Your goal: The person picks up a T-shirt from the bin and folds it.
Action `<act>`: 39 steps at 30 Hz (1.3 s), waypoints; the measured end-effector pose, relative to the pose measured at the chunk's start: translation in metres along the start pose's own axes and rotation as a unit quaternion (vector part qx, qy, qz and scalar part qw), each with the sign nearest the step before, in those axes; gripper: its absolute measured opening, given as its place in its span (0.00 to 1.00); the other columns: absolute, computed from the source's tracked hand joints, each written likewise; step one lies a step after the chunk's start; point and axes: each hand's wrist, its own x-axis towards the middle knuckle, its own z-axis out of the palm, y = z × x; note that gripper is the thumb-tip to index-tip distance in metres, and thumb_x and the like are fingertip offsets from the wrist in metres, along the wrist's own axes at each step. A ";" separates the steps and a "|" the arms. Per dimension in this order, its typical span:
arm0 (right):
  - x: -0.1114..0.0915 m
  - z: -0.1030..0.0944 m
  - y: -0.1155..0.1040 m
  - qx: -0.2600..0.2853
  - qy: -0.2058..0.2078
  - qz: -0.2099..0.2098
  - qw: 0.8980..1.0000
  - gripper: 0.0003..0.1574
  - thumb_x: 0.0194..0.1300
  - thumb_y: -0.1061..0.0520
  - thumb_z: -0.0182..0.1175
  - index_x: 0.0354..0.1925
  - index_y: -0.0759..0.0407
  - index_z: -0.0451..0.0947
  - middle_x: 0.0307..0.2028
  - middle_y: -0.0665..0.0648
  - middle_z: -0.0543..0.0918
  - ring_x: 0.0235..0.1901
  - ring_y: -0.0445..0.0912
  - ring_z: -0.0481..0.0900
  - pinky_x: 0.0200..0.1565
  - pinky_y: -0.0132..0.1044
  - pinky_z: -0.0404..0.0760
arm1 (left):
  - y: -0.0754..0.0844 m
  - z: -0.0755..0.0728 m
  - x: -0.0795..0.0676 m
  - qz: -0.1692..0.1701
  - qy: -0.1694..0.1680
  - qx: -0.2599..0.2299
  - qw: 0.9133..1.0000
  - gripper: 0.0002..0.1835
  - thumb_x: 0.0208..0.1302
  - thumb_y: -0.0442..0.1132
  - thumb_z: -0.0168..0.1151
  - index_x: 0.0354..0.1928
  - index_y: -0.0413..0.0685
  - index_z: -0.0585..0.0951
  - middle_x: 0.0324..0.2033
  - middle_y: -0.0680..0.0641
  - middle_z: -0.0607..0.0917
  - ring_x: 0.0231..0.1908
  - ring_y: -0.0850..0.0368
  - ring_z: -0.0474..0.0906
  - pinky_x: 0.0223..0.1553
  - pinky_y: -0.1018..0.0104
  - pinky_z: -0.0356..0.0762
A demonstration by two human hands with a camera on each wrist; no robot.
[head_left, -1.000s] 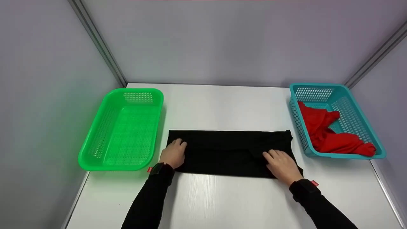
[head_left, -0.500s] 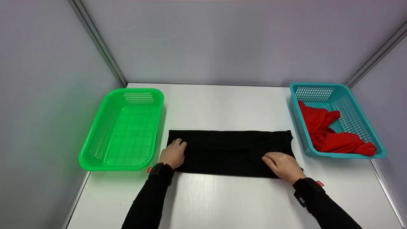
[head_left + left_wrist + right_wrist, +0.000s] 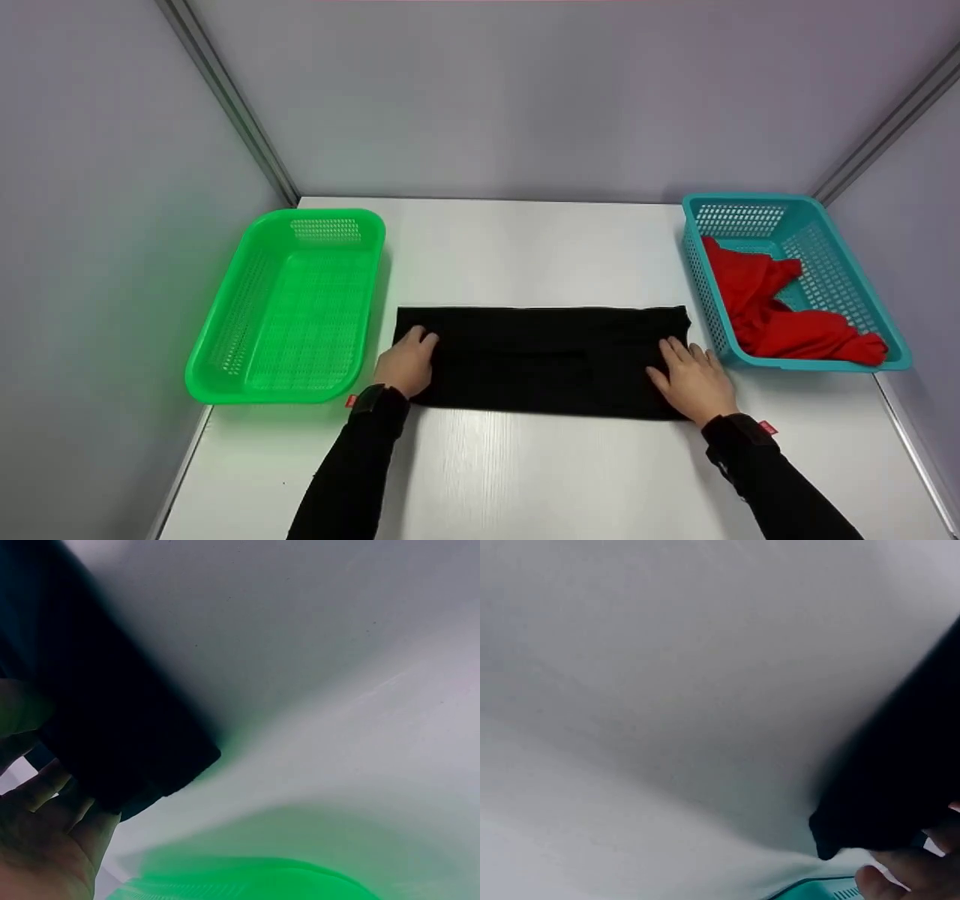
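Note:
A folded black cloth (image 3: 540, 364) lies flat as a long strip across the white table, with a crease running along its middle. My left hand (image 3: 406, 364) rests on its left end, fingers slightly bent; in the left wrist view, those fingertips (image 3: 56, 784) are right at the cloth's edge. At the opposite end, my right hand (image 3: 696, 382) lies on the cloth with fingers spread and fairly straight. The right wrist view shows the cloth's corner (image 3: 826, 836) beside the partly visible right hand (image 3: 915, 874).
A green basket (image 3: 196, 382) with nothing in it stands to the left. On the right, a blue basket (image 3: 862, 262) holds a crumpled red cloth (image 3: 795, 334). Grey-white walls (image 3: 525, 97) enclose the table (image 3: 517, 487) at the back and sides.
My right hand has moved right, from the cloth's inner part to its right edge, and its fingers have spread out. The cloth's lower right corner looks straighter. My left hand has stayed nearly still.

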 end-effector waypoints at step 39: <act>0.028 0.010 -0.040 0.033 -0.034 0.057 0.997 0.47 0.73 0.35 0.63 0.73 0.68 0.69 0.62 0.86 0.69 0.60 0.82 0.71 0.61 0.74 0.70 | 0.009 0.002 -0.009 0.060 -0.084 -0.054 0.993 0.25 0.68 0.40 0.70 0.64 0.37 0.78 0.69 0.32 0.74 0.70 0.31 0.69 0.70 0.39 0.70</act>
